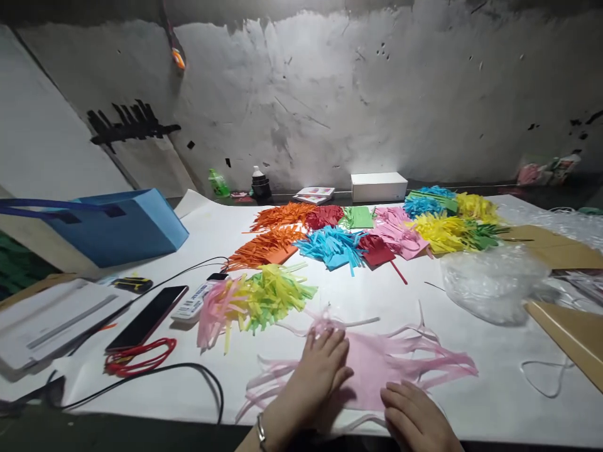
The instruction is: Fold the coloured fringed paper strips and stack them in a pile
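A pale pink sheet of tissue paper (pixel 370 361) lies at the near edge of the table, its left and right sides cut into long fringe strips. My left hand (pixel 325 358) rests palm down over its left part, fingers stretched toward the far edge. My right hand (pixel 414 411) lies with slightly bent fingers at the near right corner of the sheet. Just beyond, to the left, sits a pink, yellow and green fringed tassel bunch (pixel 277 292). Farther back are several other fringed paper bundles, among them a blue one (pixel 332 245) and an orange one (pixel 264 245).
On the left are a blue paper bag (pixel 136 226), a black phone (pixel 148 317), a red cord (pixel 141 358) and a black cable (pixel 188 366). Clear plastic wrap (pixel 492 282) and brown cardboard (pixel 568 333) occupy the right. A white box (pixel 379 187) stands by the wall.
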`<state>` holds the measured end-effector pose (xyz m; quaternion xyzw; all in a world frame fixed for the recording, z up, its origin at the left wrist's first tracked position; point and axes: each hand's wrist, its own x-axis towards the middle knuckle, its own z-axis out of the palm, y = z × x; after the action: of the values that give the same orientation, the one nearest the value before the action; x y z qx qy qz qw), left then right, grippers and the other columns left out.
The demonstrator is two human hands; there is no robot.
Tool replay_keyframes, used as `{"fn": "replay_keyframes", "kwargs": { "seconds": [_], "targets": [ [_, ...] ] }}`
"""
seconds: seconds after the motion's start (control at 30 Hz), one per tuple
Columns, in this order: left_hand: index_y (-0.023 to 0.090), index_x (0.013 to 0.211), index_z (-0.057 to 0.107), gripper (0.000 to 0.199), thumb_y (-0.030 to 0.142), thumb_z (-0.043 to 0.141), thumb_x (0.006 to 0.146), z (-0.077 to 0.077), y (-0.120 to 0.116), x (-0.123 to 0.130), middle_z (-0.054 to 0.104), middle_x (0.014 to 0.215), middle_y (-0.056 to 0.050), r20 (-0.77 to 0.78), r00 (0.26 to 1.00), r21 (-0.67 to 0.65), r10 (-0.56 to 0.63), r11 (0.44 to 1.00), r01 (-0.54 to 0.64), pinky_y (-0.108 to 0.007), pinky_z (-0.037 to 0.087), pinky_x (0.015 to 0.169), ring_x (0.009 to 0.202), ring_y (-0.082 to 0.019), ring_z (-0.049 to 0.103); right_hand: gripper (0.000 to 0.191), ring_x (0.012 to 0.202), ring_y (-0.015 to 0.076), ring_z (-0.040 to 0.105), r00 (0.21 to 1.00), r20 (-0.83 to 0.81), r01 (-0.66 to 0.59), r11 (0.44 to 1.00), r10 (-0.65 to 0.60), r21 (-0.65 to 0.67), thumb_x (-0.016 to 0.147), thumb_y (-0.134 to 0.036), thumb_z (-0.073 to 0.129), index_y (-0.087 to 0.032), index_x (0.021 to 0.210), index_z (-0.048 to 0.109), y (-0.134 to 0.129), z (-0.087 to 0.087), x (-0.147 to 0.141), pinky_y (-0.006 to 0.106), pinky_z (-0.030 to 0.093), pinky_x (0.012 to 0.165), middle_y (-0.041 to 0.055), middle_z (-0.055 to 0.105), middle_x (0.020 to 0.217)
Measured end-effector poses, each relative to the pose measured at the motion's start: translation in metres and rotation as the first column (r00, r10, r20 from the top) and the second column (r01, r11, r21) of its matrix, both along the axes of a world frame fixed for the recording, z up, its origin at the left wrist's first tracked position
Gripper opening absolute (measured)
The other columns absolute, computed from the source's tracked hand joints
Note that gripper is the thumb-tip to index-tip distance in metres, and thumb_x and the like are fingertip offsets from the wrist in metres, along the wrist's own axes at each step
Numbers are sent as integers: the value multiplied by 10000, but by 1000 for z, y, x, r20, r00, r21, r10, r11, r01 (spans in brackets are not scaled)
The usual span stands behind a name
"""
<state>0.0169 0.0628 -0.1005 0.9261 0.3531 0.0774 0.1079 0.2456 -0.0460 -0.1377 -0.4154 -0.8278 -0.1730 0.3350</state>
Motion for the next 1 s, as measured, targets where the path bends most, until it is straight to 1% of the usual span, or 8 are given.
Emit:
{"fn": "replay_keyframes", "kwargs": {
  "seconds": [0.17, 0.27, 0.37, 0.43, 0.53, 0.73, 0.9, 1.0],
  "targets": [
    [253, 1487, 436, 543, 223, 562, 959, 5, 5, -16, 401, 1582, -112, -27, 999, -15, 18, 1000, -19, -653, 291, 1152, 1472, -336, 333, 118, 939, 236, 755, 937, -230, 236, 962, -263, -138, 929, -237, 605, -230, 1027, 670, -31, -5, 56, 381, 615, 891, 38, 781, 1028],
    [250, 1491, 431, 559, 201, 563, 949, -1, -2, -16, 404, 1580, -124, -2, 1000, 18, 8, 1000, -8, -654, 263, 1163, 1474, -329, 331, 307, 855, 282, 765, 647, -369, 562, 744, -667, -361, 968, -384, 546, -211, 1204, 638, -47, -3, 85, 354, 648, 652, 97, 770, 1058],
    [244, 1481, 445, 551, 200, 561, 944, -4, -7, -11, 398, 1583, -133, -12, 1000, 21, 4, 1000, -4, -685, 266, 1144, 1480, -351, 310, 518, 1184, 412, 629, 513, -395, 749, 622, -763, -230, 955, -374, 543, -143, 1417, 511, -50, 10, 77, 574, 555, 944, 205, 600, 1367],
    [251, 1481, 443, 554, 204, 565, 943, -4, -8, -8, 397, 1585, -131, -24, 1000, 9, -6, 1000, 6, -699, 270, 1133, 1481, -358, 303, 556, 1342, 381, 501, 711, -310, 638, 764, -631, -91, 956, -234, 531, -158, 1496, 422, -43, 23, 53, 592, 416, 1110, 174, 511, 1471],
    [255, 1464, 465, 541, 199, 570, 936, 3, -8, -7, 405, 1579, -137, -10, 1000, 6, -27, 1000, 27, -710, 262, 1128, 1476, -365, 312, 544, 1360, 323, 496, 964, -48, 255, 961, -261, -105, 933, -133, 514, -140, 1472, 449, -25, 37, 16, 493, 486, 1085, 143, 544, 1454],
    [243, 1484, 402, 785, 428, 753, 806, 17, -25, -18, 466, 1539, -161, 62, 955, -64, -288, 954, 292, -627, 142, 1206, 1466, -368, 334, 223, 1035, 241, 722, 999, -29, 13, 995, -16, -100, 949, -146, 527, -128, 1106, 685, -5, 33, -8, 398, 588, 977, 89, 767, 1075],
    [249, 1193, 579, 346, 70, 551, 899, 8, -52, -20, 719, 1253, -60, 200, 929, 84, -310, 951, 299, -436, 274, 1206, 1270, -220, 590, 275, 940, 186, 726, 995, -57, -80, 996, 79, -23, 959, -61, 444, -126, 1073, 686, -21, 28, -3, 347, 538, 1021, 53, 774, 946],
    [234, 1188, 559, 299, 127, 559, 909, 4, -58, -21, 732, 1190, -60, 296, 902, 88, -314, 949, 302, -399, 275, 1202, 1218, -207, 614, 263, 885, 173, 707, 980, -198, -59, 994, 39, -93, 963, -46, 424, -124, 1089, 641, -24, 31, -5, 351, 514, 1004, 53, 741, 872]
  ]
}}
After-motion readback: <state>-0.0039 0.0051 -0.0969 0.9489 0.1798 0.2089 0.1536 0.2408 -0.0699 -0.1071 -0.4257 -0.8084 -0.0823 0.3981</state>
